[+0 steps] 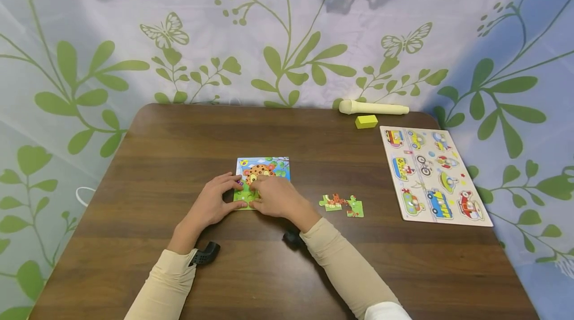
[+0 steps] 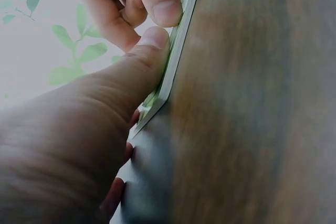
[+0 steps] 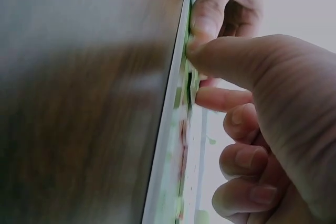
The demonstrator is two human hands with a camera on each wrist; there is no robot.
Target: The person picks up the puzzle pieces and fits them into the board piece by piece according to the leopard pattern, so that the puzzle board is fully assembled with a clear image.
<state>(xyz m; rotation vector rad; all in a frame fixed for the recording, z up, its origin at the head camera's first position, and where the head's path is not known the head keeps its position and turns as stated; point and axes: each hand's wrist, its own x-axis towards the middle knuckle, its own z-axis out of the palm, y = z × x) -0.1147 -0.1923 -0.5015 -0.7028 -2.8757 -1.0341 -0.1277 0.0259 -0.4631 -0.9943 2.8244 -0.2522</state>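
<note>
A small square jigsaw board (image 1: 282, 164) with a spotted animal's face lies flat on the table. My left hand (image 1: 213, 201) holds the board at its left side, thumb on the near edge and fingers along the left edge. Over the board's lower middle, my right hand (image 1: 279, 197) pinches a green puzzle piece (image 3: 193, 84) between thumb and index finger, the piece slightly tilted at the board's surface. Both thumbs nearly meet at the near edge. The right hand covers part of the picture. Loose puzzle pieces, orange-and-green (image 1: 334, 203) and green (image 1: 356, 207), lie to the right.
A wooden vehicle peg puzzle (image 1: 430, 175) lies at the table's right side. Near the back edge are a yellow block (image 1: 366, 121) and a cream microphone-shaped stick (image 1: 374, 107). A patterned curtain (image 1: 278, 26) hangs behind the brown table (image 1: 179, 135).
</note>
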